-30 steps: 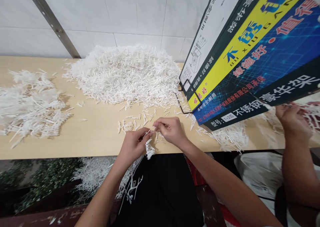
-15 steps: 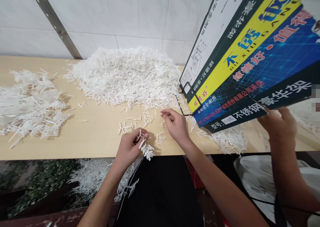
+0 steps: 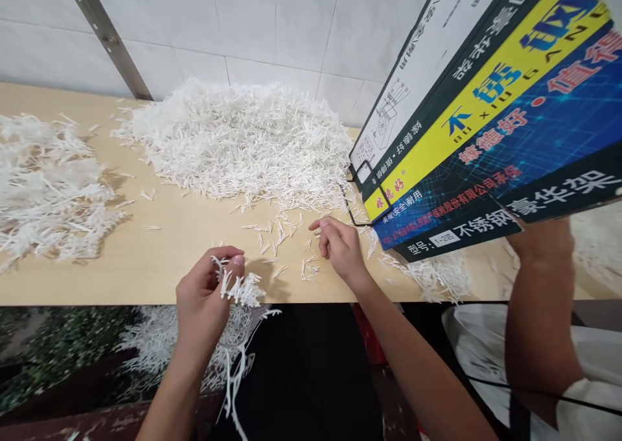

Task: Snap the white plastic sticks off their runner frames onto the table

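My left hand (image 3: 207, 289), at the front edge of the table, is closed on a bunch of white branched plastic sprigs (image 3: 245, 290) that stick out past the thumb. My right hand (image 3: 341, 248) is over the tabletop with its index finger stretched out and the other fingers loosely bent; I see nothing held in it. Between the hands lie scattered small white plastic sticks (image 3: 279, 234). Just beyond them rises a big heap of the same white sticks (image 3: 243, 143).
A tall printed cardboard box (image 3: 486, 124) leans at the right, with a black wire frame (image 3: 362, 195) at its foot. Another person's arm (image 3: 541, 298) is behind it. More white pieces (image 3: 48, 188) lie at left, and a tangle of white branches (image 3: 160, 344) sits below the table (image 3: 160, 272).
My left hand has moved left with the white sprigs, away from my right hand. My right index finger has straightened while staying nearly in place. The view has shifted slightly.
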The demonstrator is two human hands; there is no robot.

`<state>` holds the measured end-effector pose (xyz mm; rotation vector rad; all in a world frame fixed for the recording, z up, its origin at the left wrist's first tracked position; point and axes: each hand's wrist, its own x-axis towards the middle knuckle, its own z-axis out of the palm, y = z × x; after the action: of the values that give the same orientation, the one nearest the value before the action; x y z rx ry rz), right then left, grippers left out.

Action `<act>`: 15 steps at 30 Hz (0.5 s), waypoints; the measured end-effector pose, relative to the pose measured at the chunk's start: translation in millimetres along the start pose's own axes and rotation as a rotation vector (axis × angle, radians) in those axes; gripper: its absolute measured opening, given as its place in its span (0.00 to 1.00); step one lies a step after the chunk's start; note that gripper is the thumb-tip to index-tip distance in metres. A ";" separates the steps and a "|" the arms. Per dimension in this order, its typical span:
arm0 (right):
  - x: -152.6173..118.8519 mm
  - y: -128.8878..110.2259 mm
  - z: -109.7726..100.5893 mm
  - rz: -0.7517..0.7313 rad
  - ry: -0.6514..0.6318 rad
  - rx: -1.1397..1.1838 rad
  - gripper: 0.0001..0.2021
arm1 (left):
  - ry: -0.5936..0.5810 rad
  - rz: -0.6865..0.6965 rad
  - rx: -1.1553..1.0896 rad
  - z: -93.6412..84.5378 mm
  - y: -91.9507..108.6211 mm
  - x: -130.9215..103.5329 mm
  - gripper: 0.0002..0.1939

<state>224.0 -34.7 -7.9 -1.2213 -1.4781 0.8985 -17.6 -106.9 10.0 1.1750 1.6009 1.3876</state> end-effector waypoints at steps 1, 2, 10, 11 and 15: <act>0.8 -0.3 0.8 -0.002 -0.029 -0.052 0.18 | 0.026 0.007 0.027 -3.6 0.0 0.1 0.16; 1.4 -0.8 1.7 -0.017 -0.040 -0.094 0.17 | 0.029 0.012 0.051 -5.8 -0.9 1.0 0.16; -12.8 -3.0 -1.4 -0.262 -0.088 -0.034 0.12 | -0.253 0.095 0.131 4.1 -19.0 14.9 0.14; -14.9 -3.0 -2.9 -0.266 -0.175 -0.014 0.12 | -0.286 0.109 0.137 4.4 -19.7 15.8 0.14; -15.9 -5.2 -4.5 -0.203 -0.490 -0.063 0.11 | -0.357 0.105 0.098 1.0 -20.0 18.9 0.16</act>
<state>227.3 -51.5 -5.4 -0.9065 -1.9915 1.0651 -26.8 -89.1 -8.9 1.4893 1.3811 1.0956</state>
